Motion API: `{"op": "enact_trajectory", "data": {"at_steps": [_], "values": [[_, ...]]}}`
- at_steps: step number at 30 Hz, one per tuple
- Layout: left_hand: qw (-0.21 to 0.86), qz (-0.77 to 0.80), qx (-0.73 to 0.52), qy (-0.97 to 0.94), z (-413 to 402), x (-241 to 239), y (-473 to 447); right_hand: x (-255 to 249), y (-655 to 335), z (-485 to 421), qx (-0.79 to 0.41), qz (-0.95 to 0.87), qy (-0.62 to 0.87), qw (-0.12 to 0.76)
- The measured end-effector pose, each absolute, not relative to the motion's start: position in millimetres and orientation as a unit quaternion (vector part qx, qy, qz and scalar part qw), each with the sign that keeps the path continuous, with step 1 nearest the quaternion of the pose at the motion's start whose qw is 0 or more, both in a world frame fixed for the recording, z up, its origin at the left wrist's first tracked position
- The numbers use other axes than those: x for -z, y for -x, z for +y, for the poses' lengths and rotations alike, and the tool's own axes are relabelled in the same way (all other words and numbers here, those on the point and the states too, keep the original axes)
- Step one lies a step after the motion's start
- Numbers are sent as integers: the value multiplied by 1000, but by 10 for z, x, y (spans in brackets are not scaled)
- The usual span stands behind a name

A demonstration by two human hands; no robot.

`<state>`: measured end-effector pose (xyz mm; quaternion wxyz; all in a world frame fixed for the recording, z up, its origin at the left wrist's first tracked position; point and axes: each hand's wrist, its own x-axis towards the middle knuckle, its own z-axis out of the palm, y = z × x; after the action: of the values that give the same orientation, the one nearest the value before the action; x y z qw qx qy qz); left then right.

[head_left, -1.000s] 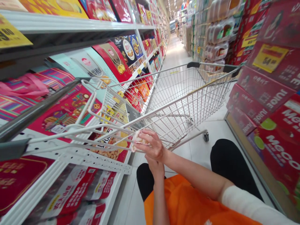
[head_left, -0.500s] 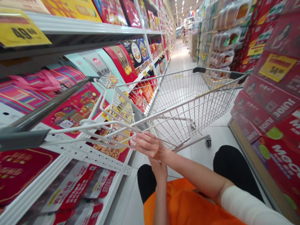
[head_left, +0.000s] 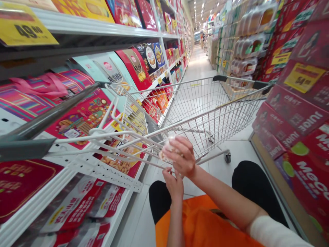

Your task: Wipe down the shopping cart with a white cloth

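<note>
My right hand [head_left: 182,156] is curled around a crumpled whitish wipe [head_left: 166,149], beside the near side of a wire shopping cart [head_left: 190,120]. Whether it is cloth or paper I cannot tell. Just below, my left hand [head_left: 174,183] has its fingertips pinched together at the end of a low cart bar. It looks closed on that bar, though the contact is partly hidden by the right hand. The cart stands slanted across the aisle, its grey handle [head_left: 59,106] at the left.
Shelves on the left hold gift boxes [head_left: 82,116] and bagged snacks [head_left: 69,206]. Stacked red juice cartons [head_left: 298,109] line the right side. A cart wheel [head_left: 227,157] rests on the tiled floor near my black-clad knee [head_left: 253,181].
My right hand has moved right and slightly up along the cart's bars, with the wipe now showing more. The left hand's fingertips now show, pinched at the low bar.
</note>
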<state>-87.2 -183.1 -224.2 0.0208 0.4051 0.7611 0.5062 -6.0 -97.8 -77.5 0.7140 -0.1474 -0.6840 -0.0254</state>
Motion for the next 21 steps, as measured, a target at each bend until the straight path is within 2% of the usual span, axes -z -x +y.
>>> {"op": "enact_trajectory", "data": {"at_steps": [3, 6, 11, 17, 21], "values": [[27, 757, -512, -405, -1843, 2209, 881, 500, 209, -831, -26, -672, 203, 712], [31, 754, -514, -407, -1854, 2197, 887, 553, 278, -764, -29, -707, 177, 684], [36, 754, -511, -411, -1853, 2191, 886, 1074, 82, -774, -24, -739, 152, 656], [30, 752, -509, -418, -1838, 2158, 889, 1845, -218, -789, -43, -732, 201, 649], [25, 756, -506, -415, -1839, 2133, 878, 1844, -313, -800, -61, -728, 199, 653]]}}
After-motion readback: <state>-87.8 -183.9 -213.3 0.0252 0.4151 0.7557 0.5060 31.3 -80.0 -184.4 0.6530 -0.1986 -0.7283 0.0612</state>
